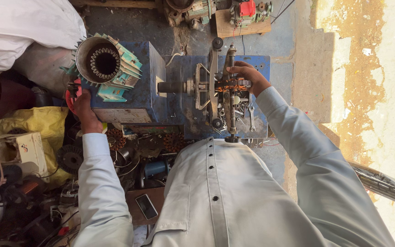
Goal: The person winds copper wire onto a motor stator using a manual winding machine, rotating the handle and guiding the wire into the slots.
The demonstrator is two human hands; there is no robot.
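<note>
My right hand [248, 75] rests on the copper wire coil [231, 84] wound on the metal frame former [212, 87] of a blue winding machine [179, 87]. Its fingers curl over the coil's top. My left hand [84, 109] is at the machine's left end, gripping a red wheel-like handle [69, 98] that is mostly hidden behind it. A teal finned motor stator housing [107, 66] with an empty slotted core lies tilted on top of the blue box [147, 77], just above my left hand.
Spanners and bolts [243, 112] lie on the machine base. Small copper coils [173, 141], motor parts and a phone [146, 206] clutter the ground on the left. A white sack [24, 27] and a yellow bag [37, 121] sit far left. Sunlit concrete floor [366, 91] lies right.
</note>
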